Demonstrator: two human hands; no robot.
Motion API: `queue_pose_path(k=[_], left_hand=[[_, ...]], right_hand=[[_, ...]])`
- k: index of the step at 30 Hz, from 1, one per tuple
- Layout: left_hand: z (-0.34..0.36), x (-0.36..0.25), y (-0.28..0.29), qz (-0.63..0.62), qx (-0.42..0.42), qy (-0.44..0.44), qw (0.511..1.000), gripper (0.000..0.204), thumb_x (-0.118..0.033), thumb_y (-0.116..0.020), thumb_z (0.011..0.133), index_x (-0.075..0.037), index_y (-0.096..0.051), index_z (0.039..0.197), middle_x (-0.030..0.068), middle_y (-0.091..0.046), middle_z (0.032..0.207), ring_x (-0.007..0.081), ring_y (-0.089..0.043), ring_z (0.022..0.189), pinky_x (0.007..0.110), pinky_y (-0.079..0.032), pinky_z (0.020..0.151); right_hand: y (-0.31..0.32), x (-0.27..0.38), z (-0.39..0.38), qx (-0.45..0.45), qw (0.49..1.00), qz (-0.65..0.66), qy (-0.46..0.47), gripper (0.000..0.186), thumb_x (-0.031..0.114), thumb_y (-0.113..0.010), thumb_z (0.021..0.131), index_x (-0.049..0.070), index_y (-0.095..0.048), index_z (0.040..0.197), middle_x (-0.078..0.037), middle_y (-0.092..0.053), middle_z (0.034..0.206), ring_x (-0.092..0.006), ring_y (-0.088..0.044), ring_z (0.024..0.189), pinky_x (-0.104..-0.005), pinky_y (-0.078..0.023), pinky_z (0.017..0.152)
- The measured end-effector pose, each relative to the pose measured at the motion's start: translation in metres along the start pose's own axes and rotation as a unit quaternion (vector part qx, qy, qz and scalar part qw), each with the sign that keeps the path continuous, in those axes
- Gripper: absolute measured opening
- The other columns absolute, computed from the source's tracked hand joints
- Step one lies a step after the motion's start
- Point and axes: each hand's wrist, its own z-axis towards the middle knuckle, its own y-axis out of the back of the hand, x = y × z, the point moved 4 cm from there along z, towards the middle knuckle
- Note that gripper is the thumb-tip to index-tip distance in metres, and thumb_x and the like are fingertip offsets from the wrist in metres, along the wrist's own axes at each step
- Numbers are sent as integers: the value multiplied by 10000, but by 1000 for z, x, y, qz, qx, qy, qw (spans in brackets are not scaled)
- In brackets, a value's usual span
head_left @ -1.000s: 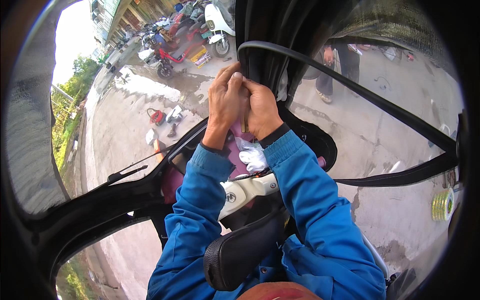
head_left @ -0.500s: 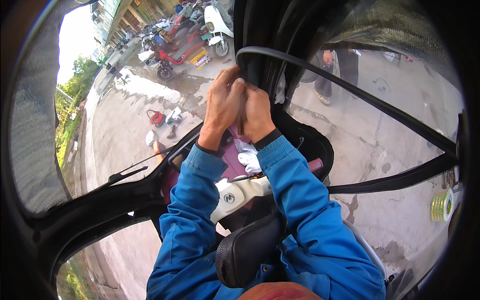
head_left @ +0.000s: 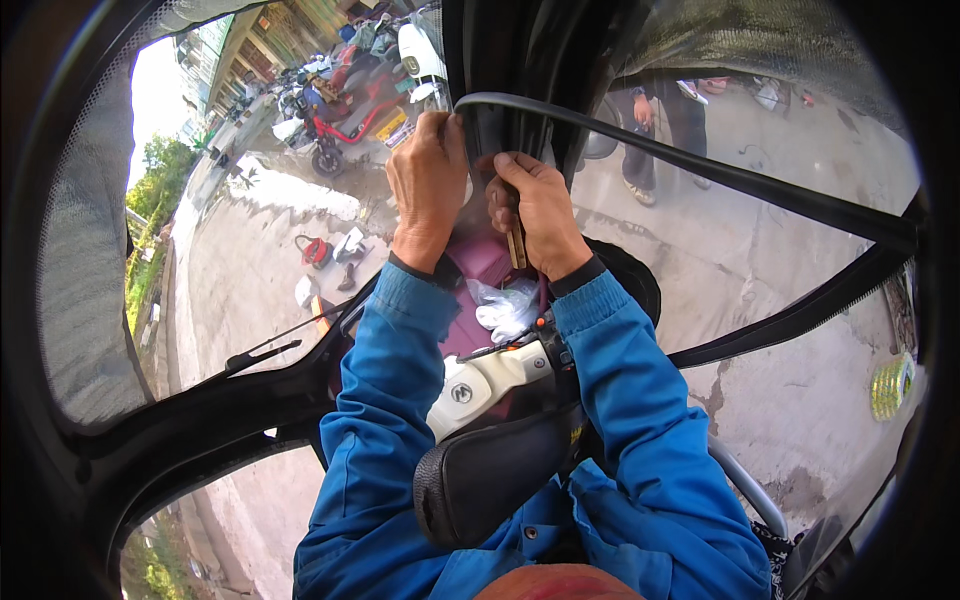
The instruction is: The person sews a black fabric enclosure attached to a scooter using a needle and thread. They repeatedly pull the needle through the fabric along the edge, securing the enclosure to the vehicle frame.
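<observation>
Both my arms, in blue sleeves, reach up to the black frame of a scooter's clear canopy. My left hand (head_left: 430, 175) grips the near end of a long black rubber strip (head_left: 700, 170), which runs off to the right along the clear panel's edge. My right hand (head_left: 540, 215) sits just beside and below it, fingers pressed against the black upright (head_left: 500, 60), with a small flat brown tool (head_left: 517, 245) held in the palm. The two hands are a little apart.
Below my hands is a purple compartment (head_left: 485, 262) with a white plastic bag (head_left: 505, 305), a white dash panel (head_left: 480, 380) and a black padded part (head_left: 490, 470). A wiper (head_left: 260, 355) lies on the left panel. Outside are parked scooters (head_left: 350, 110), a standing person (head_left: 660, 130) and a red object (head_left: 315, 250).
My hands were pressed together on the frame; they have since risen and parted, and the left one now grips the strip's end.
</observation>
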Motion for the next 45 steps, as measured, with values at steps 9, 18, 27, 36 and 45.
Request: queue_pose_path(k=[9,18,27,36,45], left_hand=[[-2,-1,-7,8,3,-9,1000,168,-198,-686,1047,-43,-751,1041,212,-759,839,422,-755,791,499,-573,707],[10,-6,5,80,72,2,994,207,-248,-703,1044,-56,-769,1002,187,-769,851,411,-754,767,491,-575,693],[13,-17,3,15,-22,-30,999,156,-207,-736,1004,-54,-759,1023,172,-779,903,397,-765,803,475,-590,705],[6,-26,2,25,-43,-19,999,236,-262,-748,1026,-32,-723,1070,186,-796,924,398,-778,806,489,-601,720],[15,-33,6,79,-19,-12,997,238,-245,-671,1070,-10,-667,1037,234,-755,792,451,-754,746,523,-584,654]], right_hand=[[7,-6,15,5,999,-53,1,225,169,-598,1110,-31,-695,1146,-50,-625,718,-159,-597,564,-301,-465,531],[6,-2,20,21,995,-97,-1,249,183,-601,1104,-38,-716,1120,-64,-640,737,-156,-600,574,-306,-470,537],[-14,55,-19,-5,938,-267,222,220,185,-635,1134,2,-750,1176,2,-671,776,-63,-567,639,-227,-447,592],[-50,120,-31,-62,723,-494,480,179,180,-755,1057,31,-804,1144,-87,-720,731,-145,-686,641,-290,-527,609],[-75,140,-18,-73,599,-624,496,209,275,-731,1032,80,-810,1031,-202,-764,860,-411,-747,760,-472,-614,663]])
